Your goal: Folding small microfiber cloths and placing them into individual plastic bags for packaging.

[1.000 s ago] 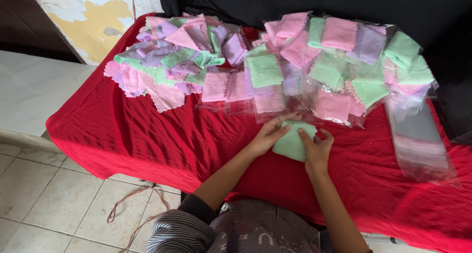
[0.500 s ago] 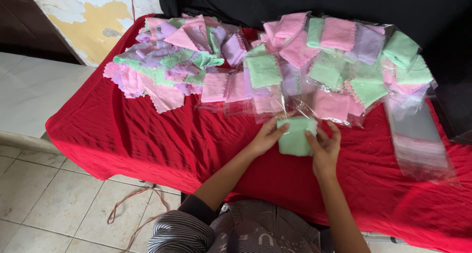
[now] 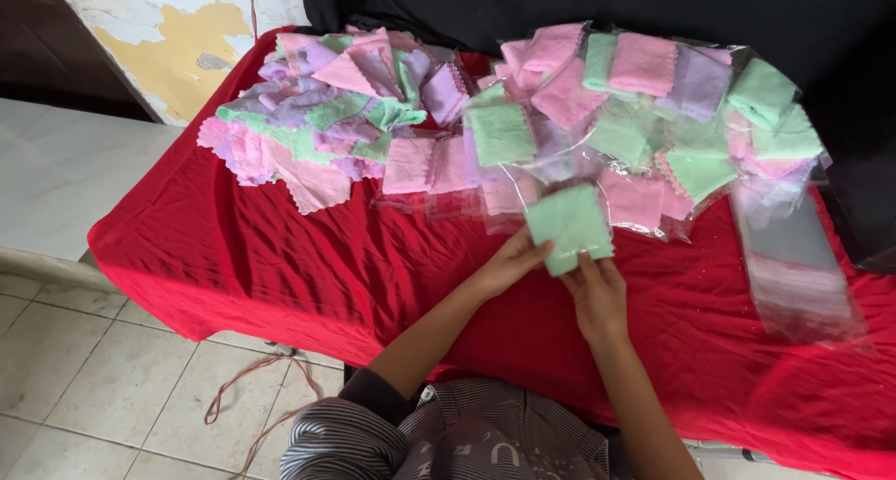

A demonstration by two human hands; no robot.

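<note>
My left hand (image 3: 509, 264) and right hand (image 3: 597, 289) pinch the near edge of a folded green cloth (image 3: 569, 226), fingers closed on its fuzzy square above the red sheet (image 3: 280, 256) covering the desk; bare red lies open to my left, down to the front edge; beyond, clear plastic bags (image 3: 793, 256) hold pink and green cloths; farther left sits a loose pile (image 3: 327, 116) with zigzag edges.
</note>
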